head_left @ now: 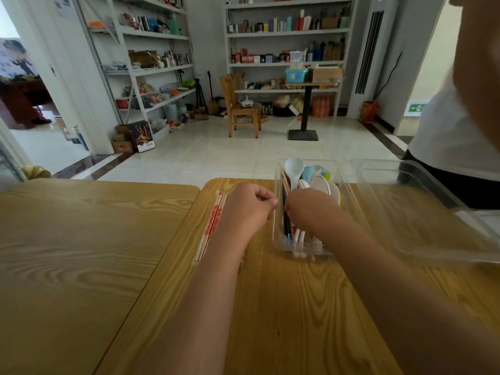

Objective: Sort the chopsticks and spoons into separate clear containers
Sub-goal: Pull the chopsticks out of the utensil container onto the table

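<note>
A narrow clear container [297, 251] stands on the right wooden table, holding mixed spoons [293, 167] in white and pale blue and several chopsticks. My right hand [311, 209] reaches down into it, fingertips pinched on a pair of dark chopsticks [286, 228] by its left wall. My left hand [249, 203] is a closed fist just left of the container, with nothing visible in it. A paper-wrapped pair of chopsticks [212, 226] with red print lies on the table left of my left forearm. A larger clear container [422, 220], blurred, sits to the right.
Two wooden tables [81, 253] meet with a seam between them. Another person in a white shirt [446, 131] stands at the far right edge of the table. Beyond are a tiled floor, shelves, a wooden chair [240, 109] and a small stand.
</note>
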A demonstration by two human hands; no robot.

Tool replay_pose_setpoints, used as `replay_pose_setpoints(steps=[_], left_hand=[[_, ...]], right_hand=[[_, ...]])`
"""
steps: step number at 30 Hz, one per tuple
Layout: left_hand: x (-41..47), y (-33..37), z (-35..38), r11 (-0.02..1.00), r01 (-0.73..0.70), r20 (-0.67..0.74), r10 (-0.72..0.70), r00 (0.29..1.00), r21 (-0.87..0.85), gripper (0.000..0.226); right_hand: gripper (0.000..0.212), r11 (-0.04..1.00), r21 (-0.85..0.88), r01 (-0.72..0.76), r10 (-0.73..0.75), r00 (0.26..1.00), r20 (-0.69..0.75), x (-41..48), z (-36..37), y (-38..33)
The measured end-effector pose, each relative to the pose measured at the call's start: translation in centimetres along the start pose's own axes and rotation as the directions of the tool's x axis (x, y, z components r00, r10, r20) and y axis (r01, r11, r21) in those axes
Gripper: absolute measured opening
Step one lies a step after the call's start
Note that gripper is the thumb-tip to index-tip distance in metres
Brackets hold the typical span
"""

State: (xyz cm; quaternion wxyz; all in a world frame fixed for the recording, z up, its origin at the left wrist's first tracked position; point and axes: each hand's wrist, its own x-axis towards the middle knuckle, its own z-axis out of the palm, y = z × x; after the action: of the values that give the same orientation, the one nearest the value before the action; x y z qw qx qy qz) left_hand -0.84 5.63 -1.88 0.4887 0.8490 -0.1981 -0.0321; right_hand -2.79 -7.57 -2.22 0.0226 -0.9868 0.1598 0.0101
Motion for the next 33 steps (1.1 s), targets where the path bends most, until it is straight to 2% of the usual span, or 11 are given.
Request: replay_pose_setpoints(steps=[3, 9, 13, 17, 23, 26, 27, 29, 30, 31, 33], left_hand=[[0.1, 0.1, 0.2, 1.0, -0.008, 0.005, 0.008, 1.0, -0.01, 0.004], [0.0, 0.2, -0.2, 0.999, -0.005, 0.019, 0.005, 1.0, -0.036, 0.005], [-0.2, 0.2, -0.6, 0.997, 0.005, 0.007, -0.005, 1.0, -0.077, 0.006], [-0.3, 0.2, -0.8, 0.998, 0.012, 0.022, -0.011, 1.0, -0.063, 0.009], [-0.3, 0.2, -0.8, 0.998, 0.026, 0.077, -0.021, 0.997, -0.063, 0.018], [-0.2, 0.2, -0.9, 0.996, 0.05, 0.093, -0.043, 0.995, -0.078, 0.017], [-0.2, 0.2, -0.9, 0.995, 0.062, 0.106, -0.052, 0.993, -0.084, 0.019], [-0.3, 0.2, -0.9, 0.988, 0.099, 0.14, -0.083, 0.987, -0.115, 0.022], [-0.3, 0.1, -1.0, 0.985, 0.117, 0.15, -0.097, 0.984, -0.129, 0.023], [-0.3, 0.0, -1.1, 0.982, 0.132, 0.154, -0.112, 0.982, -0.132, 0.024], [-0.1, -0.2, -1.2, 0.982, 0.16, 0.151, -0.144, 0.978, -0.101, 0.027]], right_hand=[[0.019, 0.996, -0.083, -0.015, 0.011, 0.999, -0.046, -0.1, -0.3, 0.0], [0.019, 0.993, -0.105, -0.059, 0.047, 0.993, -0.108, -0.8, -0.1, -0.3], [0.024, 0.981, -0.191, -0.035, 0.031, 0.999, -0.019, -0.9, -0.3, -1.8], [0.026, 0.972, -0.231, -0.048, 0.078, 0.989, 0.123, -0.5, -0.8, -2.5], [0.028, 0.972, -0.225, -0.063, 0.102, 0.982, 0.162, -0.4, -0.5, -2.8], [0.036, 0.97, -0.226, -0.086, 0.146, 0.953, 0.265, 0.4, -0.8, -3.1], [0.034, 0.972, -0.214, -0.096, 0.159, 0.941, 0.3, 0.6, -0.8, -3.1], [0.013, 0.978, -0.192, -0.077, 0.138, 0.933, 0.332, 1.2, -0.7, -2.9], [0.01, 0.984, -0.164, -0.074, 0.128, 0.928, 0.349, 1.4, -0.8, -2.7], [0.017, 0.988, -0.123, -0.09, 0.13, 0.919, 0.372, 1.6, -0.8, -2.4], [0.018, 0.988, -0.005, -0.151, 0.139, 0.891, 0.433, 1.8, -1.0, -1.9]])
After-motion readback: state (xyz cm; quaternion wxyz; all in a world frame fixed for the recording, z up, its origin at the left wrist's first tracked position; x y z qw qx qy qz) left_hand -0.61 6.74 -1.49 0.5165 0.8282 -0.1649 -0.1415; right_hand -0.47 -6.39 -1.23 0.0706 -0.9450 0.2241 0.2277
